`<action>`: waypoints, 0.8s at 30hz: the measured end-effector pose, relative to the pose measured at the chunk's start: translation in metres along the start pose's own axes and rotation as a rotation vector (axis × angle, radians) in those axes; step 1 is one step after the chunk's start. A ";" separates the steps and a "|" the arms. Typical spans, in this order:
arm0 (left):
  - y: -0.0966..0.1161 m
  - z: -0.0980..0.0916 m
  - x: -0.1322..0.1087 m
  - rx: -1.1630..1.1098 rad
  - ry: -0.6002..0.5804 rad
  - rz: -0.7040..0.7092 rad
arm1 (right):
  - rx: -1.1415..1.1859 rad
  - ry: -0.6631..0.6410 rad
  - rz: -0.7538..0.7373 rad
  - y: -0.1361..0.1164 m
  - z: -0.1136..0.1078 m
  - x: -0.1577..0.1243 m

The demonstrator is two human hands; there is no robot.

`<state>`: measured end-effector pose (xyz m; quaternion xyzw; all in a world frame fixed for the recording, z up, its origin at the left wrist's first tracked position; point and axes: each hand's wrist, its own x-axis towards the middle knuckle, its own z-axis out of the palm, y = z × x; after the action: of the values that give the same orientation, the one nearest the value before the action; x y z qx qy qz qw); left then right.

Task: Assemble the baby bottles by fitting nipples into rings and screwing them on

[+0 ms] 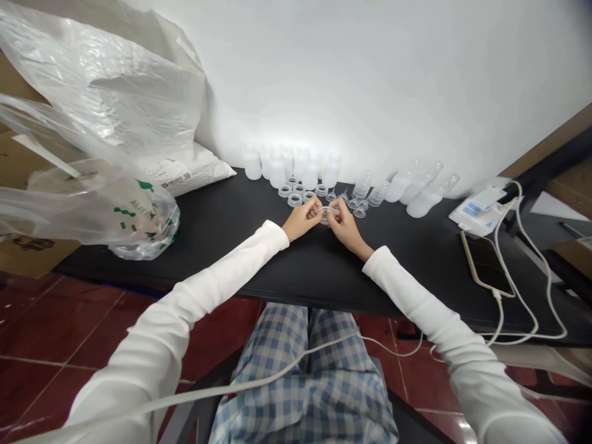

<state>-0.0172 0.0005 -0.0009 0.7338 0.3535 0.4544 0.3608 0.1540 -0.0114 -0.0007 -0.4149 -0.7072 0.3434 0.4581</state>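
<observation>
Just above the tabletop, my left hand (305, 218) and my right hand (343, 223) pinch a translucent bottle collar ring (325, 209) between them. Fingers cover much of its rim, and I cannot tell whether a teat sits in it. Several similar collar rings (295, 200) lie beyond my left hand. Clear silicone teats (359, 212) are grouped past my right hand, near ribbed clear caps (378, 193). Frosted baby bottles (278, 171) stand in a cluster against the wall.
Bottles with clear tops (419, 202) lean at the right. A phone (488, 262) with a white cable (500, 317) rests on the black table (208, 246), near a white packet (478, 208). Large plastic bags (143, 216) crowd the left end. Another cable crosses my lap.
</observation>
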 end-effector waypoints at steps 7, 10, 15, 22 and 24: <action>0.002 0.000 0.000 -0.019 0.014 -0.029 | -0.063 -0.008 -0.022 -0.004 -0.001 -0.001; 0.002 -0.001 0.000 -0.029 0.007 -0.033 | -0.070 -0.003 -0.030 -0.003 -0.001 -0.001; -0.001 0.000 0.001 -0.040 0.026 -0.043 | -0.023 -0.020 -0.013 0.005 0.001 0.001; -0.004 0.003 0.002 -0.068 0.012 -0.058 | 0.025 -0.036 0.013 0.004 0.000 0.001; -0.004 0.002 0.002 -0.066 0.009 -0.058 | 0.004 -0.042 0.000 0.001 0.000 0.000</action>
<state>-0.0156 0.0036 -0.0046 0.7089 0.3609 0.4583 0.3965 0.1545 -0.0107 -0.0015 -0.4067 -0.7160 0.3533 0.4441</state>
